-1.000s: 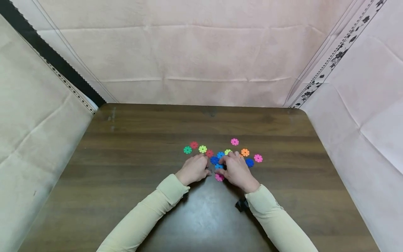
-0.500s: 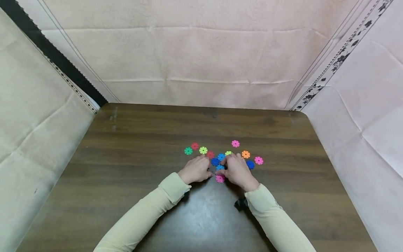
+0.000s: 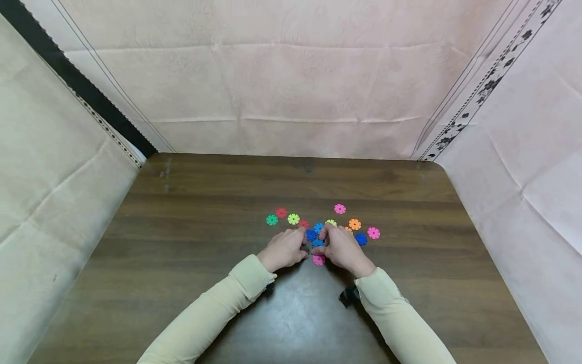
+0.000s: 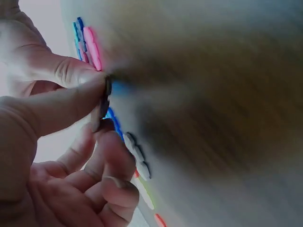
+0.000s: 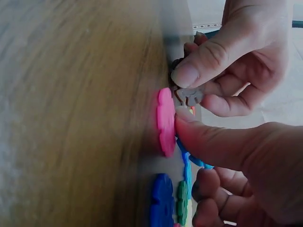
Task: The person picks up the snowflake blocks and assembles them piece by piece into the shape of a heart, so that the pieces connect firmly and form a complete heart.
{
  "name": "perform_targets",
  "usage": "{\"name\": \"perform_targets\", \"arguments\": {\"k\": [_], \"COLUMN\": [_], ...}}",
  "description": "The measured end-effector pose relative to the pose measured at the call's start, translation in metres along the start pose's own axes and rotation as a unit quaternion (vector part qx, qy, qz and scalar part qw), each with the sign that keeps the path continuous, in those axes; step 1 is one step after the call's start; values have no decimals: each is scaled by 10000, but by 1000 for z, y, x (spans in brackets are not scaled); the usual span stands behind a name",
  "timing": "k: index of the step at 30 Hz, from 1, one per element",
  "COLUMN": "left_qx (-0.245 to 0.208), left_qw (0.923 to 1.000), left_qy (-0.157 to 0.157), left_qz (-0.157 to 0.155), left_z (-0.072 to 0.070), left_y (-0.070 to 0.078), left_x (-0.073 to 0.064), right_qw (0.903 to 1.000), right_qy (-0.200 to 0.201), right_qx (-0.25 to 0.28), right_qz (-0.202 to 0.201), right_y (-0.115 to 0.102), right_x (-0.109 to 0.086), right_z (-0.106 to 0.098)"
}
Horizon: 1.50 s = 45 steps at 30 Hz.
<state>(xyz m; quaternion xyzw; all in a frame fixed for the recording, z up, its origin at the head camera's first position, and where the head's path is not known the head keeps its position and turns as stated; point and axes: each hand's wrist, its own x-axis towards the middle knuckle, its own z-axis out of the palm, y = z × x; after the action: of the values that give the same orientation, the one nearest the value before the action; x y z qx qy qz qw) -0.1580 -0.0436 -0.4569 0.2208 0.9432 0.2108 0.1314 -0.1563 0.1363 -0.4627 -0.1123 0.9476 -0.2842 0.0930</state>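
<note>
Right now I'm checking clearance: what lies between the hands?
The head view shows blue discs and a nearer pink disc; the right wrist view, a grey disc the left hand pinches.

Pretty much a screened-off tabletop booth, looks kinda makeshift. You've got a brown wood-grain table [image 3: 204,202] with rounded far corners, and pale creased sheeting on three sides of it: a pinkish-white back sheet [image 3: 291,91], plus a left sheet [image 3: 59,187] and a right sheet [image 3: 514,202] slanting along the sides. Straight fold lines run across the back one. The trim is sorta homey, with a black scalloped band [image 3: 77,82] on the left and a black-and-white floral border [image 3: 490,85] on the right, like tablecloth or curtain stuff. The sheets hide the room beyond, so home or office, honestly can't tell.
</note>
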Motion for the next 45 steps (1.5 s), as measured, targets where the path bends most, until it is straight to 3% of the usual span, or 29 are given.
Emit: {"name": "perform_targets", "arguments": {"k": [4,7,10,14,15,18,25,30,35,45], "left_qx": [-587,-1483,-2824,-4221,-4389,-4615,-4682,-4762,-4861,-5040], "left_qw": [9980,9879,9579,9043,8962,8841,8778,8731,8678,8557], "left_qy": [243,451,499,607,638,736,965,997,959,1091], "left_qz": [0,-27,-150,-193,-141,53,297,311,373,427], "left_z": [1,-4,-13,-28,-32,-42,-53,-56,-57,-62], "left_y": [0,0,-1,3,5,12,27,34,39,44], "left_x": [-2,-3,-5,-10,-11,-16,-18,-20,-19,-19], "right_qw": [9973,9912,9816,9599,9542,9387,9257,9158,9073,9091], "right_qy": [-68,100,543,1178,1313,1600,2140,2507,2707,2653], "right_qx": [725,1316,1827,2482,2609,2921,2579,2271,2244,2330], "right_qz": [23,40,-110,-553,-642,-884,-1752,-2166,-2306,-2212], "right_y": [5,8,10,7,5,-6,-47,-55,-54,-51], "right_x": [-3,-7,-11,-17,-18,-24,-45,-50,-50,-48], "right_z": [-1,-6,-14,-26,-28,-37,-62,-68,-69,-70]}}
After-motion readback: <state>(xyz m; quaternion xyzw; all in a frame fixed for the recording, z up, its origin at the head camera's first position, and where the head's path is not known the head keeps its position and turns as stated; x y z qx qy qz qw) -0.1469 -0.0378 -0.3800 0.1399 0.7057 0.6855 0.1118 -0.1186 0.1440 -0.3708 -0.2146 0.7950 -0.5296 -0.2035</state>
